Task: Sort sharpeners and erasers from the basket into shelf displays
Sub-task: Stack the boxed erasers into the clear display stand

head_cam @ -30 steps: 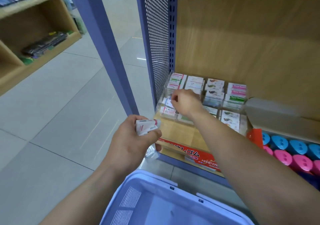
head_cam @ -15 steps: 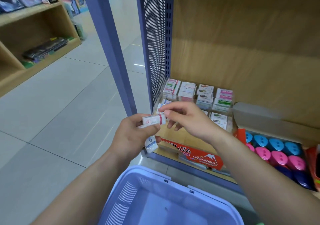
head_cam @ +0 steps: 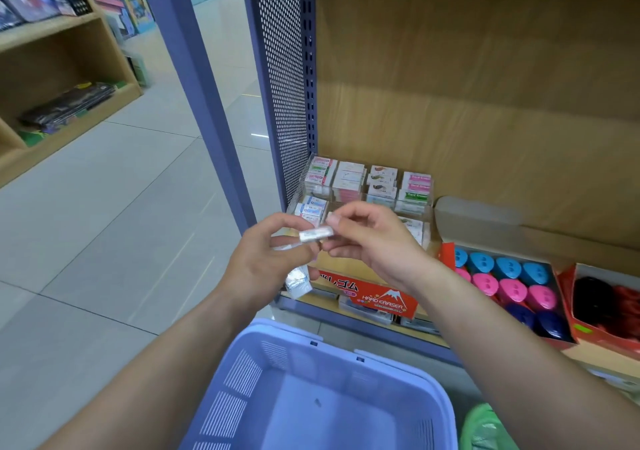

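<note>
Both hands are held close together above the basket [head_cam: 287, 333], in front of the shelf [head_cam: 485, 120]. On the left, the left hand [head_cam: 263, 266] is curled, with thumb and forefinger closed on the left end of a small wrapped eraser [head_cam: 316, 234]; a second wrapped packet [head_cam: 298, 281] is tucked under its lower fingers. The eraser is spanned between the two hands, its long axis lying nearly level from left to right, the right end tipped slightly upward. That end is pinched between thumb and forefinger of the right hand [head_cam: 375, 245], the remaining fingers being loosely bent. Behind the hands a clear tray [head_cam: 427, 207] of erasers is seen on the shelf, and further right pink and blue sharpeners [head_cam: 512, 290] are packed in a red box [head_cam: 446, 255].
</note>
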Demonstrator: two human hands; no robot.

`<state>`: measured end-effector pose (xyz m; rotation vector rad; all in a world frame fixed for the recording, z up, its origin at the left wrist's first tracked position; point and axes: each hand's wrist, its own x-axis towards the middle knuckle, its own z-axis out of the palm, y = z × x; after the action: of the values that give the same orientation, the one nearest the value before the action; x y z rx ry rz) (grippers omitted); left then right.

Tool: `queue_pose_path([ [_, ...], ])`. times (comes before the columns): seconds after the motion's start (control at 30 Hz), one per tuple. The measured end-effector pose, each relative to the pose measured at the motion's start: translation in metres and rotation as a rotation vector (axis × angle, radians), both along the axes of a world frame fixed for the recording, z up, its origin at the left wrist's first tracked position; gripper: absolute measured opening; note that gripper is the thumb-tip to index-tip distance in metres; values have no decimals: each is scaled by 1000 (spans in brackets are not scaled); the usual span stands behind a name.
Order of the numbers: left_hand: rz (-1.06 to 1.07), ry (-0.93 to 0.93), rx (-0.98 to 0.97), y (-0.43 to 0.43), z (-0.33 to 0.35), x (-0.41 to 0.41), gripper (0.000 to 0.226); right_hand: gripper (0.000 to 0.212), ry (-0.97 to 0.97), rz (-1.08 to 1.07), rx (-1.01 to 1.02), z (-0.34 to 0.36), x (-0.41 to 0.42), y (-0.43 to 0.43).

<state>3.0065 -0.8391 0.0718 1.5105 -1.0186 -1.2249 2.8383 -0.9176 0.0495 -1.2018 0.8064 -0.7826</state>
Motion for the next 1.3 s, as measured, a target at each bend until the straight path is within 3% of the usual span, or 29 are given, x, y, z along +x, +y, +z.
queue_pose_path([
  [0.13,-47,4,-20,-1,-2,-5,19,11,59,-57,-61,-5,-7,-1],
  [0.3,-33,1,-67,-3,-7,-12,22,40,59,-107,-8,-6,-15,-1],
  [0.47,-28,-50,-82,-6,-15,-16,23,27,102,-83,15,-5,-19,3],
  [0.6,-31,-99,-62,-6,-18,-18,26,31,115,-48,28,-6,-23,2],
  [0.7,-28,-65,-22,-6,-17,-19,21,37,52,-71,109,-10,-22,3],
  [0.83,-23,-50,25,-5,-17,-18,19,24,-88,-113,226,-19,-19,5],
  [0.97,66,-60,99,-5,-22,-6,12,24,-99,-140,292,-28,-22,-6],
  [1.13,160,-92,109,-5,-19,13,13,27,156,-218,172,-47,-16,-41],
  [1.3,187,-99,90,-10,-15,22,13,15,235,-350,123,-68,15,-91],
])
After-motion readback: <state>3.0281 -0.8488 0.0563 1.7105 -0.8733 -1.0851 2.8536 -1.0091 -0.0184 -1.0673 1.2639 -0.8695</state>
